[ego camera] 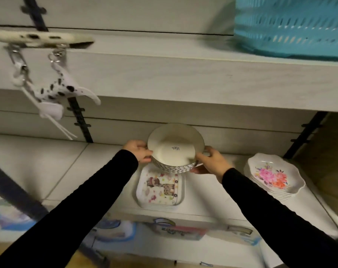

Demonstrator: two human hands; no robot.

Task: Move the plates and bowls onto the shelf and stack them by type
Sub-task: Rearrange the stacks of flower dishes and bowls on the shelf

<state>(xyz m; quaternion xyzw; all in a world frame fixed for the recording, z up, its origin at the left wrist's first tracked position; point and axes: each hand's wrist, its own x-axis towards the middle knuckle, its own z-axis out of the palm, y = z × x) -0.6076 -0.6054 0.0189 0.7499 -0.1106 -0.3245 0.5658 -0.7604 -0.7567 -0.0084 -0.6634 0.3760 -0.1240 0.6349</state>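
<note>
I am clamping my left hand [139,151] and right hand [210,161] on opposite sides of a stack of white bowls [175,149], steadying it above the shelf [110,171], behind a square plate [159,187].

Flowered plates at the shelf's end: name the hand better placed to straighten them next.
Right. The right hand grips the white bowl stack on the side nearer the flowered plates; the left hand is across the stack.
</note>
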